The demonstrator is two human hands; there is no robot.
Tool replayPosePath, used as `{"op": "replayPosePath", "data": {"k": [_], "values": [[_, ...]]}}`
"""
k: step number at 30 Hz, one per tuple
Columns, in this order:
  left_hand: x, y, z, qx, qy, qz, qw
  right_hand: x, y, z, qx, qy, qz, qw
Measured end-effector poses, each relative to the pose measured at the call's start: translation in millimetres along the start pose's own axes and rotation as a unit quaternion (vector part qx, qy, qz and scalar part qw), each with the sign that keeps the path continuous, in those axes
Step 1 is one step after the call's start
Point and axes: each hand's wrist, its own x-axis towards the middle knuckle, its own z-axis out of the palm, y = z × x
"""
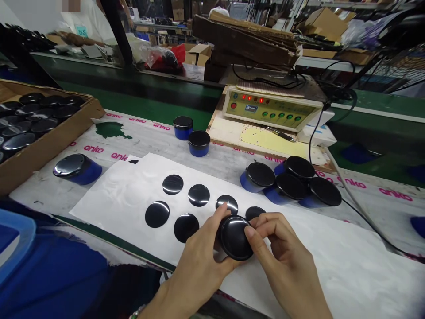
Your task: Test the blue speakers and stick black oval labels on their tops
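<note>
My left hand (202,257) wraps around a small round piece with a glossy black top (236,237), tilted toward me; its sides are mostly hidden by the fingers. From the other side, my right hand (285,257) is closed, with thumb and fingertips on the rim of that black top. Whether a separate thin disc lies between those fingertips cannot be made out. Under both hands lies a white sheet (116,199) bearing several flat black discs (173,184) in rows. One black disc (255,213) is partly covered by my right fingers.
Several blue cylinders with black tops (288,186) cluster at the right, two more (199,144) stand behind the sheet, and one (78,169) leans at left. A cardboard tray (96,108) holds black round pieces. A control box (272,110) with cables stands behind; a blue bin (20,239) is front left.
</note>
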Motion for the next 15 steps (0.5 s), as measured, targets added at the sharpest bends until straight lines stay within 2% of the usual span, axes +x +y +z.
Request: {"op": "replayPosePath", "data": {"k": [4, 8, 10, 13, 15], "values": [[-4, -4, -2.1, 0.099, -0.043, 0.124, 0.986, 5, -2, -16, -0.102, -0.06, -0.012, 0.993], [-5, 0, -3.4, 0.142, -0.074, 0.152, 0.975, 17, 8, -46, -0.185, -0.054, -0.045, 0.98], [-4, 4, -3.3, 0.159, -0.082, 0.149, 0.972, 26, 17, -56, -0.202, -0.135, -0.092, 0.966], [-2, 8, -2.2, 0.184, -0.064, 0.153, 0.969, 45, 29, -59, -0.215, -0.295, -0.144, 0.92], [0, 7, -1.4, 0.182, -0.04, 0.158, 0.97, 59, 32, -55, -0.226, -0.345, -0.152, 0.898]]}}
